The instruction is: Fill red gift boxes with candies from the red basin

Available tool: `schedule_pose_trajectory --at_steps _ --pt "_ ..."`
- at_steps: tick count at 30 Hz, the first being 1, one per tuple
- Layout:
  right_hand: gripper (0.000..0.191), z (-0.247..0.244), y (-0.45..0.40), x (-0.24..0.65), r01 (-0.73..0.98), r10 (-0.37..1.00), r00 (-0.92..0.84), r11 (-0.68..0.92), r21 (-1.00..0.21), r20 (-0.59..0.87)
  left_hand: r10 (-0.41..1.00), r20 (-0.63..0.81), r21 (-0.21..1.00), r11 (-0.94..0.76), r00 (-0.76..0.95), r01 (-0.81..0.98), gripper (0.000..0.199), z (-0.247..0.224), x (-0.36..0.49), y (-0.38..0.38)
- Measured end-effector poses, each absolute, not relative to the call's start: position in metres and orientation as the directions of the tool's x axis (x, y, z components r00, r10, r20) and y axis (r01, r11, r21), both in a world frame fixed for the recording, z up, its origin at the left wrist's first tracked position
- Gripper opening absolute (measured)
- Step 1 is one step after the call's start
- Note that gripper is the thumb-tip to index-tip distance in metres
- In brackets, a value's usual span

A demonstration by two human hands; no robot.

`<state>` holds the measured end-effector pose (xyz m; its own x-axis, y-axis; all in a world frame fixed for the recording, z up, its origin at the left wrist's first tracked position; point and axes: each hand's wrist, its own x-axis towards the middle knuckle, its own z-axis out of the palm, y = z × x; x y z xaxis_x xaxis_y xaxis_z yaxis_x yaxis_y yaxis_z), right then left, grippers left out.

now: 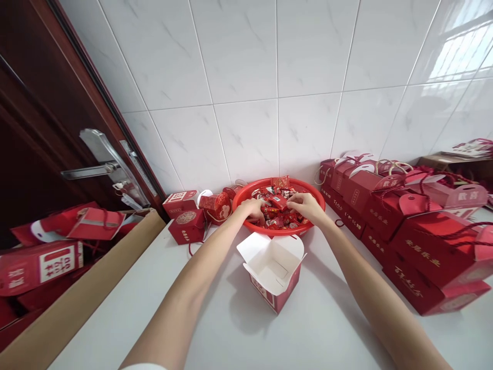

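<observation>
A red plastic basket (319, 198) holds many wrapped candies (274, 223), mostly red. My left hand (254, 209) reaches into its left side with fingers curled down among the candies; the fingertips are partly hidden, and I cannot see what they grip. At the right side, my right hand (307, 206) pinches the edge of a red candy packet (279, 202) between thumb and fingers. In front of the basket, between my forearms, stands a red paper box (284, 294) with its white flaps spread and its white inside showing.
Stacked red gift boxes (427, 246) with cord handles line the right side. Small red boxes (187, 226) sit left of the basket. A cardboard carton (96, 272) full of red boxes stands at far left, beside a door handle (92, 169). Behind is a tiled wall (246, 139).
</observation>
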<state>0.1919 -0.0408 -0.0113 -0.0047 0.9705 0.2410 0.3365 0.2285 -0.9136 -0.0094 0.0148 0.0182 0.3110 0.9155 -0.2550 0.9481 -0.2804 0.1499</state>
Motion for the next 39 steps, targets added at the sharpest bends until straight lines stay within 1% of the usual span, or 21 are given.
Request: schedule_pose_trajectory --at_steps 3,5,6,8,9,11,13,15,16,18,20,25,29,31,33,35,37,39 --pt "0.007 -0.011 -0.040 0.192 0.348 0.970 -0.019 0.233 -0.908 0.242 0.884 -0.232 0.375 -0.304 0.406 0.876 0.021 0.009 -0.018 0.026" --pt "0.008 -0.011 -0.040 0.191 0.363 0.971 -0.029 0.232 -0.902 0.238 0.870 -0.177 0.515 -0.317 0.460 0.797 0.014 0.003 -0.020 0.031" --pt "0.008 -0.011 -0.039 0.191 0.369 0.971 -0.034 0.231 -0.900 0.236 0.865 -0.145 0.563 -0.326 0.479 0.760 0.011 0.001 -0.019 0.032" --pt "0.008 -0.012 -0.039 0.191 0.375 0.972 -0.040 0.230 -0.898 0.232 0.858 -0.088 0.613 -0.353 0.506 0.706 0.006 0.000 -0.019 0.033" --pt "0.008 -0.012 -0.040 0.191 0.374 0.973 -0.041 0.227 -0.899 0.229 0.854 -0.061 0.641 -0.363 0.517 0.676 0.005 0.000 -0.019 0.032" --pt "0.005 -0.012 -0.040 0.191 0.376 0.976 -0.041 0.214 -0.901 0.214 0.840 -0.007 0.745 -0.357 0.542 0.563 0.007 0.003 -0.020 0.030" --pt "0.007 -0.011 -0.041 0.191 0.393 0.978 -0.042 0.205 -0.896 0.205 0.823 0.021 0.877 -0.289 0.568 0.385 0.013 0.006 -0.022 0.027" --pt "0.016 -0.011 -0.041 0.192 0.419 0.974 -0.061 0.224 -0.880 0.218 0.797 0.008 0.957 -0.181 0.604 0.226 0.019 0.008 -0.024 0.024" --pt "0.020 -0.011 -0.042 0.192 0.430 0.970 -0.075 0.241 -0.870 0.232 0.780 -0.004 0.970 -0.149 0.626 0.191 0.021 0.009 -0.025 0.024" --pt "0.023 -0.011 -0.042 0.192 0.437 0.962 -0.106 0.273 -0.857 0.253 0.750 -0.010 0.974 -0.142 0.661 0.176 0.021 0.008 -0.026 0.023" --pt "0.025 -0.012 -0.042 0.191 0.420 0.962 -0.116 0.273 -0.865 0.247 0.727 -0.012 0.967 -0.166 0.687 0.193 0.020 0.007 -0.026 0.025" --pt "0.025 -0.011 -0.043 0.190 0.344 0.975 -0.130 0.213 -0.914 0.179 0.688 -0.043 0.947 -0.203 0.724 0.250 0.022 0.004 -0.027 0.029" --pt "0.025 -0.010 -0.044 0.191 0.354 0.955 -0.199 0.278 -0.893 0.218 0.638 -0.062 0.924 -0.254 0.767 0.286 0.025 0.006 -0.027 0.028" --pt "0.028 -0.012 -0.042 0.192 0.337 0.960 -0.172 0.270 -0.902 0.223 0.645 -0.068 0.925 -0.246 0.761 0.291 0.027 0.006 -0.026 0.028" --pt "0.030 -0.015 -0.040 0.193 0.326 0.967 -0.097 0.253 -0.911 0.234 0.712 -0.046 0.933 -0.220 0.701 0.285 0.028 0.003 -0.026 0.030" --pt "0.030 -0.017 -0.037 0.194 0.311 0.966 -0.027 0.252 -0.916 0.257 0.824 0.010 0.926 -0.222 0.566 0.306 0.024 0.000 -0.026 0.034" --pt "0.029 -0.019 -0.035 0.195 0.273 0.961 0.009 0.262 -0.926 0.275 0.908 0.068 0.859 -0.265 0.414 0.439 0.021 -0.005 -0.026 0.040" --pt "0.030 -0.019 -0.035 0.196 0.236 0.956 0.031 0.277 -0.931 0.292 0.931 0.062 0.739 -0.286 0.361 0.610 0.017 -0.009 -0.025 0.045"
